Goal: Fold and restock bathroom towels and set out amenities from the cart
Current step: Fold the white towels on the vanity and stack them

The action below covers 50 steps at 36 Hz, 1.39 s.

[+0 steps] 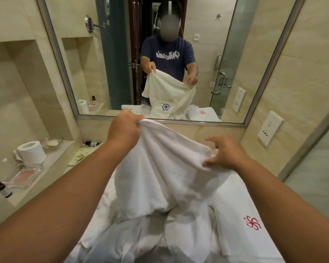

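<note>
While the left hand point(124, 128) clenches one corner of the white towel point(163, 168), the right hand point(224, 154), pinching its edge with fingers half-spread, should slide to the far corner and pull taut.

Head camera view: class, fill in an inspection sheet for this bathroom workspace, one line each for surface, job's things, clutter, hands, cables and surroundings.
Surface: counter below the mirror, mostly covered by white towels.
Job's things: white towel held up by its top edge; folded towel with red emblem lying flat at right; loose towels heaped in front.
Clutter: toilet roll, glass tray, small dark bottle, second bottle lying down, sachets.
Hands: left hand gripping one towel corner; right hand pinching the other.
Cables: nothing seen.
Surroundings: mirror, tiled walls, wall socket plate, glass door at right.
</note>
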Tool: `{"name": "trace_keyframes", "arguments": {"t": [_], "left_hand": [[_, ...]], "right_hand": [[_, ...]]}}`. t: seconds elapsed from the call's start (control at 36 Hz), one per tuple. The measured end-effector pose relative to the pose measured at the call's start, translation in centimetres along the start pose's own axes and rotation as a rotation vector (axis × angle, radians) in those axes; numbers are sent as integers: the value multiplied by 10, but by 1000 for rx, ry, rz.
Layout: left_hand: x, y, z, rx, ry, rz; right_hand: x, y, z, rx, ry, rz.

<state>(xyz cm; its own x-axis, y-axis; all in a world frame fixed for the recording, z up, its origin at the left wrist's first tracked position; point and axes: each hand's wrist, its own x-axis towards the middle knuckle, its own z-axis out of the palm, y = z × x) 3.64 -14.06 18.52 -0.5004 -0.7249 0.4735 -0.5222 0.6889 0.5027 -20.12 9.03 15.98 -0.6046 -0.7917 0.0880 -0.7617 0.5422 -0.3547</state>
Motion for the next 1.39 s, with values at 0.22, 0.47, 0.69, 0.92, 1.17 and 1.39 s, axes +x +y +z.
{"name": "trace_keyframes", "arguments": {"t": [0.22,0.47,0.69,0.92,1.17,1.39], "left_hand": [[-2,-17,-11,45,26,-77],[-11,-35,-21,2,-158,112],[-7,-35,-21,44,-322,61],[-10,-43,-21,-24,-178,-1],[-6,-48,-27,-76,-1,90],[-3,-52,-34,-8,70,64]], "right_hand": [[4,6,0,-106,96,133],[12,4,-4,584,385,268],[14,-4,-10,787,365,315],[12,-3,-27,787,204,249],[7,20,-46,690,135,150],[-7,25,-40,-56,181,-145]]}}
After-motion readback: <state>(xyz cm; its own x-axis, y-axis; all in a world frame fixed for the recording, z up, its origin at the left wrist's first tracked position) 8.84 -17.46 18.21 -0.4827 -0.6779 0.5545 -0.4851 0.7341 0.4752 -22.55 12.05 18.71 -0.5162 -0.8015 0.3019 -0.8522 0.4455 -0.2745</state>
